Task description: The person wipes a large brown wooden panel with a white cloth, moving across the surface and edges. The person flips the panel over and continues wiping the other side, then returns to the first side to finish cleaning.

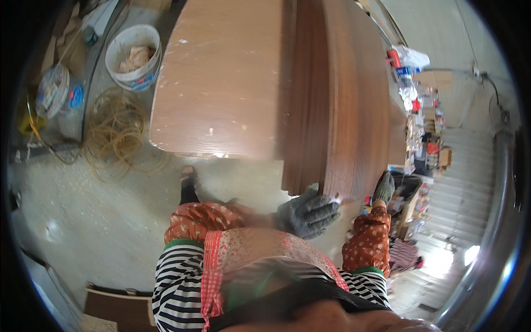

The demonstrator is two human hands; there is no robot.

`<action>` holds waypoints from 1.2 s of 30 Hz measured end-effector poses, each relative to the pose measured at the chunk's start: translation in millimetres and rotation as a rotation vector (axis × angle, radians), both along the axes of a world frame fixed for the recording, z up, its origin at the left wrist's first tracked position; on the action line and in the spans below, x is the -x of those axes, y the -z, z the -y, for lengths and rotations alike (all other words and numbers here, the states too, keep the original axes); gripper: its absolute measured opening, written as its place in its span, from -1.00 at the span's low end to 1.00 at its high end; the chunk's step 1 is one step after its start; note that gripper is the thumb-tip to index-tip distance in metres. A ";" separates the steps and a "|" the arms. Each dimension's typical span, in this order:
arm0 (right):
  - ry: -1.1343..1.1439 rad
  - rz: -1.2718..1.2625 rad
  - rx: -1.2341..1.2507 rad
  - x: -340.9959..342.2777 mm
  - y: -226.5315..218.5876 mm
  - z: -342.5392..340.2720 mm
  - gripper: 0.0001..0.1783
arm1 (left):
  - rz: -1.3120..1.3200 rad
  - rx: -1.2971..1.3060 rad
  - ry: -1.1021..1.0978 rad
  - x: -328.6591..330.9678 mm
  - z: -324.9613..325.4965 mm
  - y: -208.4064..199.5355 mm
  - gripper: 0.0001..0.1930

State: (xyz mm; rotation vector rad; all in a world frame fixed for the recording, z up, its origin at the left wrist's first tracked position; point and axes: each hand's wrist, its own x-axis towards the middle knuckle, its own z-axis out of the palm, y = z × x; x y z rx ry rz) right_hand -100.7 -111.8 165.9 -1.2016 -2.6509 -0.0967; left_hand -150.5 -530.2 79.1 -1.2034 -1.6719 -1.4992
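A dark brown wood-grain panel [357, 110] stands tilted along the right side of a lighter brown board [221, 83]. My left hand [310, 213], in a grey knit glove, is just below the panel's near end. Its fingers are stretched out and its thumb points up, with nothing seen in its grasp. At the panel's right near corner, my right hand [383, 188], also in a grey glove, holds the edge with its fingers pointing up along it. Part of that grip is hidden.
At the far left stands a white bucket [133, 58] with pale lumps inside. A loose coil of yellowish hose [117, 130] lies on the grey floor [110, 221] beside it. Shelves [417, 133] of bottles and packages line the right, before a corrugated wall [470, 182].
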 end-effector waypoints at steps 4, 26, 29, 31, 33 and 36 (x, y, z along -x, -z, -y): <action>-0.053 -0.388 0.197 -13.8 3.9 26.5 -0.45 | -0.356 0.316 0.463 -36.5 -42.2 8.7 -0.58; 0.095 -0.058 0.780 -387.1 143.8 38.8 -0.53 | 0.140 0.660 0.362 -118.3 -303.4 22.6 -0.79; -0.217 0.045 0.883 -317.2 113.5 -12.8 -0.52 | 0.088 0.551 0.389 -108.3 -349.3 1.9 -0.78; -0.139 0.263 0.935 -282.9 99.5 -48.9 -0.51 | 0.117 0.569 0.406 -89.6 -373.9 -2.6 -0.71; -0.215 0.234 0.896 -274.8 94.2 -89.8 -0.51 | 0.080 0.496 0.279 -76.1 -397.8 -1.3 -0.68; -0.065 0.206 0.814 -285.1 109.8 -150.2 -0.51 | 0.080 0.397 0.127 -57.4 -430.3 1.4 -0.64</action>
